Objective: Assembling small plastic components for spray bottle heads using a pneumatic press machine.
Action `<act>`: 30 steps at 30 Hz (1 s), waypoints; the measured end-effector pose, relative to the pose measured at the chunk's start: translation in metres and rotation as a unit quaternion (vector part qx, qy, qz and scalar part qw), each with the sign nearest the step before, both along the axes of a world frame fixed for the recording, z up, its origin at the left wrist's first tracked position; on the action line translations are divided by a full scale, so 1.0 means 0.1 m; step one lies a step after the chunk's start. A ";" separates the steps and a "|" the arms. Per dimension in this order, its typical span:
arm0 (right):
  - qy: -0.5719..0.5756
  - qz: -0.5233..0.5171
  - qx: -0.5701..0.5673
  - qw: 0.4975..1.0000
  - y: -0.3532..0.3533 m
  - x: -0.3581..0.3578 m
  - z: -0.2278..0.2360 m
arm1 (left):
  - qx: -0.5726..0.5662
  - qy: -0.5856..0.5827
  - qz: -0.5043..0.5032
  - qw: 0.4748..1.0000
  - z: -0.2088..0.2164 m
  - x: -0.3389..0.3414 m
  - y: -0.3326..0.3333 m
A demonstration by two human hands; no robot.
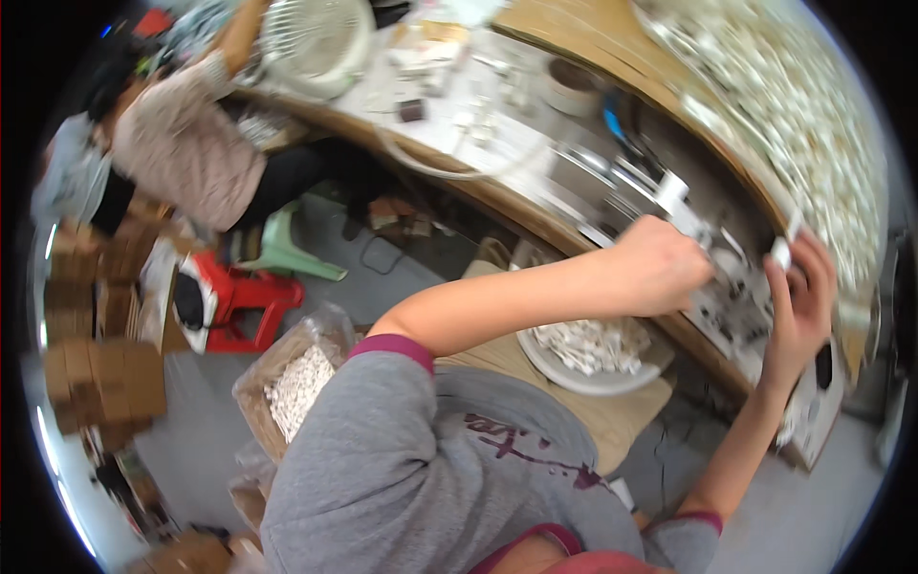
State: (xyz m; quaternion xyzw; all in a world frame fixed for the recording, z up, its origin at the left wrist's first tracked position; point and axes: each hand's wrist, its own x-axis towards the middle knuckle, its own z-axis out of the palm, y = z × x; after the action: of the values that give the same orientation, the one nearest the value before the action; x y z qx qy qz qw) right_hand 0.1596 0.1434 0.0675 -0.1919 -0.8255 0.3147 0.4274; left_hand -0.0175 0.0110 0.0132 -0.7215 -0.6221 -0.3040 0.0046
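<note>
My left hand (662, 268) is closed in a fist over a metal bench machine (732, 258); what its fingers hold, if anything, is hidden. To the right, beside the machine, my right hand (805, 306) pinches a small white plastic piece (781, 253) between thumb and fingers. A round white basin (583, 385) filled with small white pieces rests on my lap, below my left forearm. Beyond both hands, a large heap of white pieces (803, 115) lies on a raised brown board (574, 29).
A white tub (571, 88) and a fan (317, 48) stand on the workbench (516, 124). At the left sits another person (191, 143), near red (251, 298) and green (287, 249) stools. A lined box (251, 383) of white pieces and stacked cartons (105, 383) are on the floor.
</note>
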 end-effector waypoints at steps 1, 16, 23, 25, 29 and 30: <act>-0.002 -0.009 0.009 1.000 -0.01 0.06 -0.05 | 0.017 -0.023 -0.009 1.000 0.10 -0.05 0.06; -0.092 -0.016 0.066 0.993 -0.47 0.29 -0.45 | 0.042 0.091 0.123 0.987 0.32 -0.32 2.33; -0.123 -0.047 0.125 0.983 -0.68 0.18 -0.45 | 0.012 0.165 0.078 0.983 0.51 -0.44 2.03; -0.128 -0.043 0.119 0.984 -0.72 0.15 -0.44 | 0.053 0.181 0.103 0.977 0.63 -0.54 1.76; -0.155 -0.056 0.107 0.980 -0.77 0.23 -0.49 | 0.078 0.071 0.072 0.992 0.83 -0.49 1.68; -0.142 -0.031 0.109 0.983 -0.79 0.17 -0.49 | 0.116 0.083 0.086 0.986 0.96 -0.57 1.51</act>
State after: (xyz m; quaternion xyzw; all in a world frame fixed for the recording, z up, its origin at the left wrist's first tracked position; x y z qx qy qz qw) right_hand 0.1769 0.0639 0.0189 -0.2120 -0.9012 0.1787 0.3333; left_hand -0.0746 0.1622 0.1088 -0.6828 -0.6398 -0.3116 0.1654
